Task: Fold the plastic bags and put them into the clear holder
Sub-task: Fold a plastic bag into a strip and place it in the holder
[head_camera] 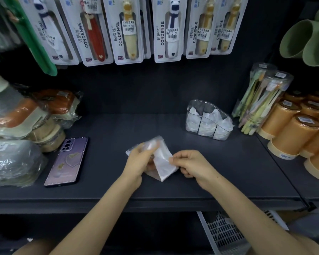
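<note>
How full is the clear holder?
Partly full: the clear holder shows white folded bags in each of its three sections.

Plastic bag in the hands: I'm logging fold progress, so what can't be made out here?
Head view, plastic bag: motion blur and the left hand hide its upper part; fold count unreadable.
Head view, clear holder: white bags inside overlap; their number is unclear.
</note>
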